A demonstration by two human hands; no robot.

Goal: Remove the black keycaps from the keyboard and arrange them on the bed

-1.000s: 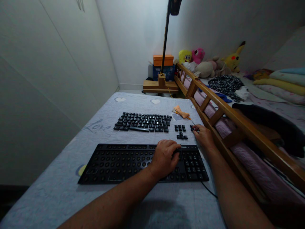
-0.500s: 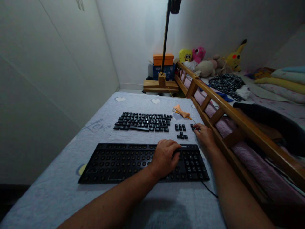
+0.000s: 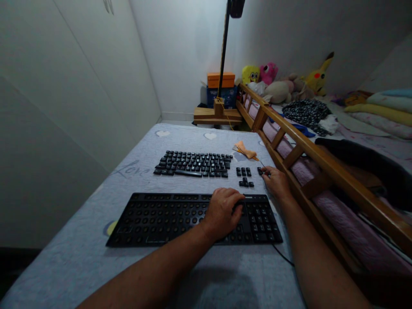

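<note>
A black keyboard (image 3: 151, 219) lies across the cloth, most of its keycaps off and round switch points bare. Keycaps still sit on its number pad (image 3: 262, 221). My left hand (image 3: 223, 212) rests on the keyboard right of its middle, fingers curled at the far edge. Beyond it, my right hand (image 3: 276, 181) is closed in a pinch around a thin dark tool, its slim end sticking up; the tool's kind is unclear. Its fingertips are at a black keycap (image 3: 259, 171) on the cloth. Removed keycaps (image 3: 195, 164) lie in rows, with a smaller group (image 3: 243, 172) nearer that hand.
An orange cloth piece (image 3: 245, 149) lies near the far right corner. A wooden bed rail (image 3: 299, 150) runs close along my right arm. The keyboard's cable (image 3: 283, 255) trails right. Behind stands a lamp-like pole (image 3: 223, 51) on a wooden base.
</note>
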